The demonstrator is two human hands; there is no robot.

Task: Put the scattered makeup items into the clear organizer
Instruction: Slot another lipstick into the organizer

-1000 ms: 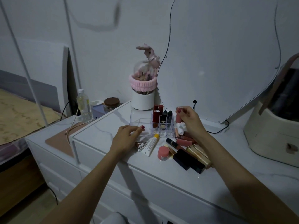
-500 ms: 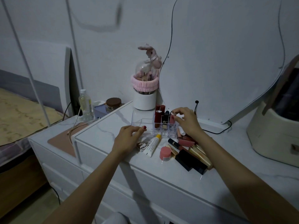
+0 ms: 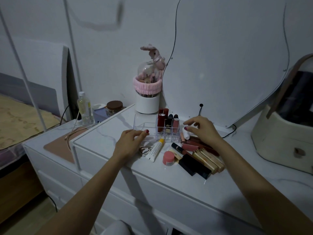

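Note:
The clear organizer (image 3: 144,127) stands on the white dresser top, with several lipsticks (image 3: 162,120) upright in its right slots, the pink one (image 3: 176,125) rightmost. My left hand (image 3: 131,141) rests on the organizer's front edge, fingers curled. My right hand (image 3: 201,128) hovers just right of the organizer, fingers spread, holding nothing, above a small white tube (image 3: 186,134). Scattered in front lie a white tube with a yellow cap (image 3: 155,150), a pink jar (image 3: 168,158), a heart-shaped metal piece (image 3: 144,150), black lipsticks (image 3: 194,164), gold tubes (image 3: 209,160) and pink glosses (image 3: 189,147).
A white brush holder with a pink band and a plush rabbit (image 3: 147,92) stands behind the organizer. A large mirror (image 3: 228,56) leans on the wall. A cream case (image 3: 284,133) sits at right. A bottle (image 3: 83,107) and a jar (image 3: 114,107) stand at left.
My right hand has put the pink lipstick into the organizer's right slot, let go, and drawn back to the right over the pile. The left hand has stayed on the organizer.

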